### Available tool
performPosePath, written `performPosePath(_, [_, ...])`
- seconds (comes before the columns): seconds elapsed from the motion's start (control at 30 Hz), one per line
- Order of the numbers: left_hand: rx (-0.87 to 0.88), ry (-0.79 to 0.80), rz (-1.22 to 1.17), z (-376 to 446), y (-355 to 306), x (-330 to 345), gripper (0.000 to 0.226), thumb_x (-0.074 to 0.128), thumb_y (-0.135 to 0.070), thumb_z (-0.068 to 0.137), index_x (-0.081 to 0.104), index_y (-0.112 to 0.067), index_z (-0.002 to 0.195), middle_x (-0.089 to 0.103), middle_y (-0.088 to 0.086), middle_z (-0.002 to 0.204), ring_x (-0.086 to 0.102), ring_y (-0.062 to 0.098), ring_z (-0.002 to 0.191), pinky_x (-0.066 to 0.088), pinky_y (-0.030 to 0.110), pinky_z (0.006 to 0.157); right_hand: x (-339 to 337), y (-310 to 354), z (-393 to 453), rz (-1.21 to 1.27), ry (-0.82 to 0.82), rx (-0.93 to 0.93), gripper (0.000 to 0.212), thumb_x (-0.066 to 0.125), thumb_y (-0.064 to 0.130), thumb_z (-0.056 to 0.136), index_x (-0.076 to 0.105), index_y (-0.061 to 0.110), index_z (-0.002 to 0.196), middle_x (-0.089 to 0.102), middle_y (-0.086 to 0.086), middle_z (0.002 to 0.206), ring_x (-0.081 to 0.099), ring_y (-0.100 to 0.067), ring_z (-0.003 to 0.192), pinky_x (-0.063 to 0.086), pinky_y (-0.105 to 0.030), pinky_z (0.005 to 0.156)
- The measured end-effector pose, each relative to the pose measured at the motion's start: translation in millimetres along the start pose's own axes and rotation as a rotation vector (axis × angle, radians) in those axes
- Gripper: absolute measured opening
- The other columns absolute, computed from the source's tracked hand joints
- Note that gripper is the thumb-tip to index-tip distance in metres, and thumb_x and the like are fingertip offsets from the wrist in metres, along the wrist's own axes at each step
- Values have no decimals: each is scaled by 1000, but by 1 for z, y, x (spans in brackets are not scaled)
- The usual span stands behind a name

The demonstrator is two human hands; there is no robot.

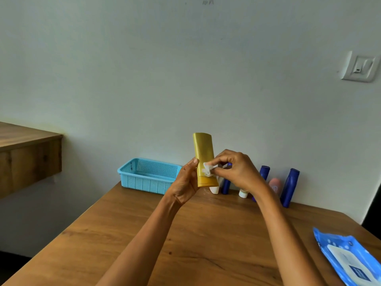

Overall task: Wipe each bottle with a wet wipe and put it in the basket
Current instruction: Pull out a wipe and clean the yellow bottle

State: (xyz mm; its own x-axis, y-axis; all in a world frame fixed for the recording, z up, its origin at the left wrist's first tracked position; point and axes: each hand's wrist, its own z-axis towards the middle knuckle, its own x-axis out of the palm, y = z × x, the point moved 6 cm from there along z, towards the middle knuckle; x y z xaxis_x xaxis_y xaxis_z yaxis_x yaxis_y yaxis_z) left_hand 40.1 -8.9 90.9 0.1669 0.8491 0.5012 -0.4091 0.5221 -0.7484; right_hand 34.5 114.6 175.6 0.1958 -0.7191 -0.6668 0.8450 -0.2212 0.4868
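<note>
Above the bench (185, 230), the left hand (183, 185) grips a yellow tube (203, 153) upright, near the blue basket (147, 175), while the right hand (240, 170) pinches a wet wipe (208, 169) against it.

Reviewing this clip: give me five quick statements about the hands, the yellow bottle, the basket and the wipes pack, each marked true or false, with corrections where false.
1. The left hand holds the yellow bottle upright. True.
2. The right hand is empty. False: its fingers pinch a white wet wipe against the bottle.
3. The blue basket already holds bottles. False: no bottles show inside it.
4. Other bottles stand along the wall behind the hands, among them a tall blue bottle. True.
5. The wipes pack sits inside the basket. False: it lies on the table, near the right edge of the view.
</note>
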Motion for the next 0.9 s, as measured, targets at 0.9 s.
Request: performPosePath(0.9, [-86,119,111,1,10,12,71,80,-41,69,54,-15,129,58,15,124,60,25,106,52,44,90,-30,-3,-7,-65,-419,12,13,73,16,78,73,14,90,69,1,85,58,2,71,44,-3,61])
